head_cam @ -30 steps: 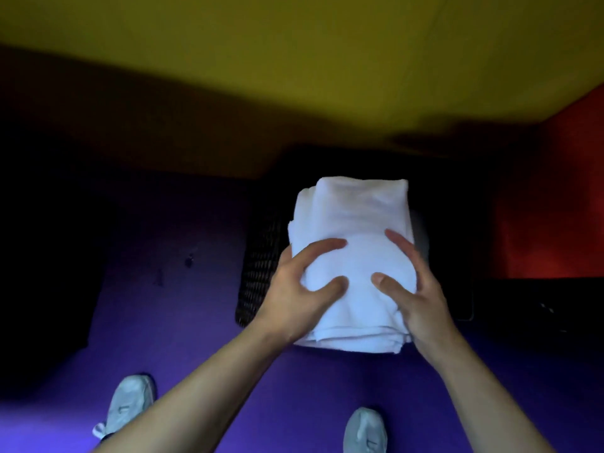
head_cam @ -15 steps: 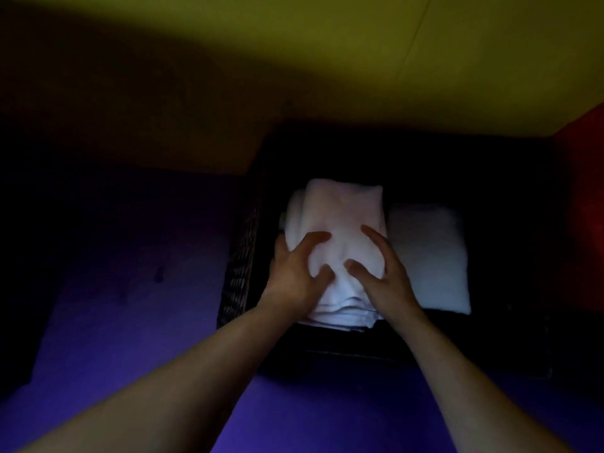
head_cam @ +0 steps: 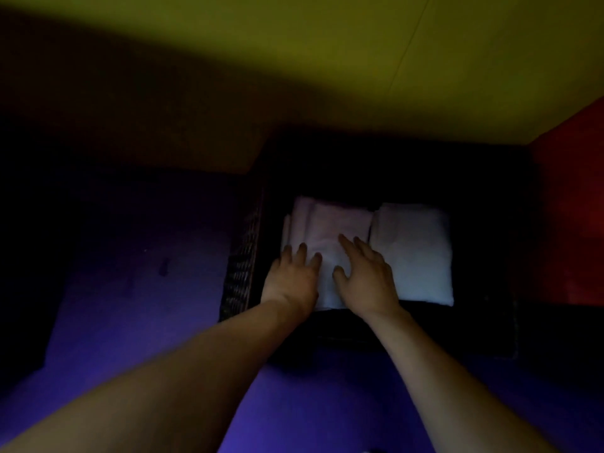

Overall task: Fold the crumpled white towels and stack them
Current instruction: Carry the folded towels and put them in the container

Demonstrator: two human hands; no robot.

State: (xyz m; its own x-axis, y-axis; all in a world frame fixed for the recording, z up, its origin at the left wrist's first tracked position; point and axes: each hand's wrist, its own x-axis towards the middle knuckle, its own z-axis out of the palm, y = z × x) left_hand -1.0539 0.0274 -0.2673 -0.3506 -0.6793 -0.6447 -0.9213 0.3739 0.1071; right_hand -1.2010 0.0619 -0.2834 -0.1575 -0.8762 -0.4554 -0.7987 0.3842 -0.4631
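My left hand (head_cam: 292,278) and right hand (head_cam: 365,280) press flat, fingers spread, on the folded stack of towels (head_cam: 330,223) inside the dark basket (head_cam: 242,273), beside another folded towel (head_cam: 413,253), so I judge this stacking nearly done.

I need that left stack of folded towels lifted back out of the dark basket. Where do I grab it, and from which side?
Likely best with both hands at the near end of the left towel stack, where the layered edges show. Slide fingers under that end from the near side, thumbs on top. The basket wall hugs its left side and the second folded stack touches its right, leaving little room there. Both left hand and right hand already rest flat on top.
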